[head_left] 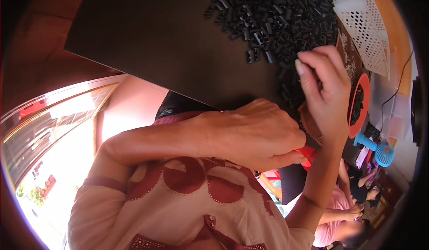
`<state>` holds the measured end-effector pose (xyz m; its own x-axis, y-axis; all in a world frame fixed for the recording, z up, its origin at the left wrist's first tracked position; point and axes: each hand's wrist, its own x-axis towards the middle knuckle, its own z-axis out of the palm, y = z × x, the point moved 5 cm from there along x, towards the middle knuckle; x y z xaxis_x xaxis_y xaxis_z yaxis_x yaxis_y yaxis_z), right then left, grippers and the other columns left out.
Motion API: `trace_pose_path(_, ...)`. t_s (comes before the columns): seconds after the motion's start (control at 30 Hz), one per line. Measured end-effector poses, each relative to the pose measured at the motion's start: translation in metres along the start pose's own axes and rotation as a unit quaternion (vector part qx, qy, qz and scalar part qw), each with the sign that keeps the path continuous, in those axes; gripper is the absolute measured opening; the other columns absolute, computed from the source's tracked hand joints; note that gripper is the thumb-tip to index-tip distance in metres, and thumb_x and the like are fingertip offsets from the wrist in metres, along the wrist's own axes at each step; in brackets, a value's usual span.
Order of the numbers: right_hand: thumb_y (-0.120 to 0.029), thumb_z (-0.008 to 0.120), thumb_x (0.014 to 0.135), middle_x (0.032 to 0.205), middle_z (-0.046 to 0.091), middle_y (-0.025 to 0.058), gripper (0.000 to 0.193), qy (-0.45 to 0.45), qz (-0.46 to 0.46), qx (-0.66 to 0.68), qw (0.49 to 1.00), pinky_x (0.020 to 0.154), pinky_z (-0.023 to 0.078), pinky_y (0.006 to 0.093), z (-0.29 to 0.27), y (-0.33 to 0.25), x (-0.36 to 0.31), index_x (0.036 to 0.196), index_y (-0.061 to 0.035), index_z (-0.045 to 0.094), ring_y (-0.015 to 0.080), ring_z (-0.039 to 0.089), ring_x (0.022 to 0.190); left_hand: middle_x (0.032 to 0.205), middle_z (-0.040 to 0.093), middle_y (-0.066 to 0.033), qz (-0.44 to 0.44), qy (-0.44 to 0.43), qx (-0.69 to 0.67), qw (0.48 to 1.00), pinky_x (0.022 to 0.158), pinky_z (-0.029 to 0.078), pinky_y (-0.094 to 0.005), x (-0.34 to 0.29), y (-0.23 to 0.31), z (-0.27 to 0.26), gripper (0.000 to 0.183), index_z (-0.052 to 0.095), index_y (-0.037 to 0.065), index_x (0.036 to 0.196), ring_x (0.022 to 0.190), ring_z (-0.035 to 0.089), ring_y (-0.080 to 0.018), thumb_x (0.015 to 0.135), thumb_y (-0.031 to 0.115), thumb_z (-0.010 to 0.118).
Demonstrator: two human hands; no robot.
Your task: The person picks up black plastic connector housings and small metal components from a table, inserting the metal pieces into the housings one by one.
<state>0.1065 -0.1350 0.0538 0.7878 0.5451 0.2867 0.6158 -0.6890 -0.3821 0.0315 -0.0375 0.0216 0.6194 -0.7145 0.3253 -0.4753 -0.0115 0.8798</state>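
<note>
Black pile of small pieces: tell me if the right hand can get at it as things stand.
Most likely yes: the right hand is at the lower-right edge of the black pile, and nothing visible blocks its fingers.

From where I stand, the dark tabletop runs to a corner on the left; across its right side spreads a loose heap of short black tubular pieces, strays along its edge.
</note>
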Motion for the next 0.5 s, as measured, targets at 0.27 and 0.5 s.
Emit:
trace_pose_path(0.27,-0.006,0.07,0.075,0.088,0.054,0.0085,0.023,-0.053,-0.011,-0.071,0.996,0.06,0.048,0.0364,0.011,-0.008,-0.001,0.097,-0.003,0.062,0.0266,0.06,0.073,0.062,0.052,-0.0077,-0.013,0.012,0.002,1.0,0.048,0.041,-0.0407,-0.003,-0.011,0.003,0.029,0.051,0.005,0.069,0.054,0.053,-0.03,0.089,0.023,0.061)
trace_pose_path(0.5,-0.006,0.069,0.076,0.087,0.054,0.0076,0.023,-0.044,0.001,-0.051,0.998,0.059,0.047,0.0374,0.01,-0.005,-0.002,0.098,-0.0045,0.062,0.0269,0.06,0.071,0.063,0.051,-0.0077,-0.001,0.05,-0.022,0.998,0.048,0.042,-0.0402,-0.005,-0.012,0.002,0.029,0.05,0.004,0.069,0.054,0.053,-0.0298,0.089,0.023,0.062)
